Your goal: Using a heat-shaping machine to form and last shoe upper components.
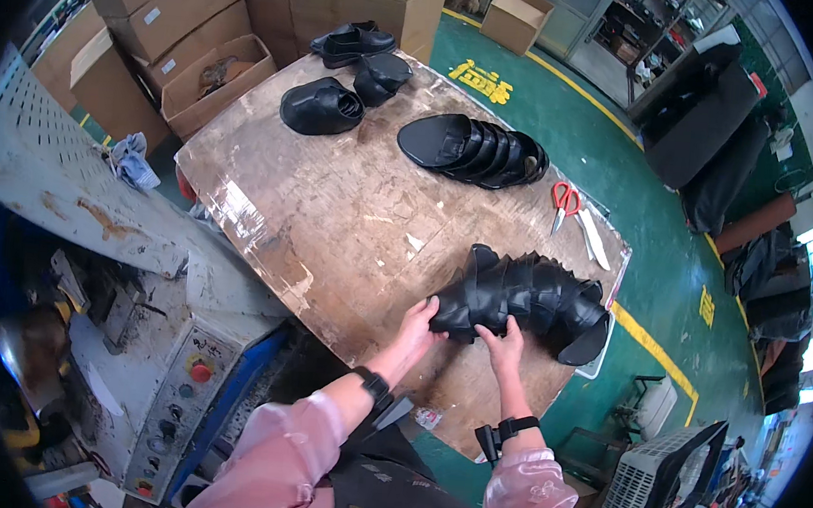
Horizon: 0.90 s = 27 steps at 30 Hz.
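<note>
A row of black leather shoe uppers (528, 292), nested one in another, lies on its side along the near right of the wooden table. My left hand (418, 324) holds its left end, thumb on top and fingers partly hidden beneath. Against the near side of the same row, my right hand (502, 345) pinches a lower edge between thumb and fingers. Farther back lies a second nested row of black uppers (472, 150). Separate black shoe uppers (323, 107) rest near the table's far left corner.
Red-handled scissors (564, 205) and a white-bladed tool (593, 238) lie by the worn table's (324, 209) right edge. A machine with a button panel (182, 408) stands close on the left. Cardboard boxes (350, 6) are stacked behind; a white crate (641, 487) is at right.
</note>
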Available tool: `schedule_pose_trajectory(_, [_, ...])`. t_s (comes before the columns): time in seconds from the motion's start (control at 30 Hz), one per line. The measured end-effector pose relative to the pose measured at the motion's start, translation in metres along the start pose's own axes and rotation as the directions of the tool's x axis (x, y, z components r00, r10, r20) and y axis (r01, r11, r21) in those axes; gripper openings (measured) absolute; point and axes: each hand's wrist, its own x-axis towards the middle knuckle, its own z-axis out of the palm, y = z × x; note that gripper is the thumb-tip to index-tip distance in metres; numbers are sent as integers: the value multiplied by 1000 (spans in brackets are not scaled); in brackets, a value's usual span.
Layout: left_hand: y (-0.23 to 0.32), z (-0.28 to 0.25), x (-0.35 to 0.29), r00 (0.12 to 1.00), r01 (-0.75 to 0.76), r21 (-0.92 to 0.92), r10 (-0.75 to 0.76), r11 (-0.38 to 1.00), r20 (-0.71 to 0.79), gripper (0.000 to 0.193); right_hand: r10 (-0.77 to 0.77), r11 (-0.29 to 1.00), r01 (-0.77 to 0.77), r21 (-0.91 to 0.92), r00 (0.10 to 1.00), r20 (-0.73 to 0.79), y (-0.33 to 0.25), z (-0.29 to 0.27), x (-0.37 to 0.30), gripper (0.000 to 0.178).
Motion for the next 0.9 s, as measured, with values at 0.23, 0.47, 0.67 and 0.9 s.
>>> schedule_pose_trajectory(0.23, [-14, -37, 19, 947, 112, 494, 57, 862, -315, 62, 59, 996, -49, -74, 989, 136, -33, 4, -9, 49])
schedule_pose_trajectory(0.47, [-2, -142, -92, 976, 22, 498, 89, 867, -197, 39, -122, 985, 135, -110, 985, 118, -13, 18, -12, 53])
schedule_pose_trajectory(0.67, [-19, -263, -292, 835, -60, 458, 296, 887, -463, 26, -385, 922, 381, -70, 921, -59, -8, 32, -53, 40])
schedule_pose_trajectory(0.9, [-116, -389, -591, 114, -519, 434, 562, 737, -819, 22, -708, 703, 427, 570, 336, 621, -145, 189, -245, 22])
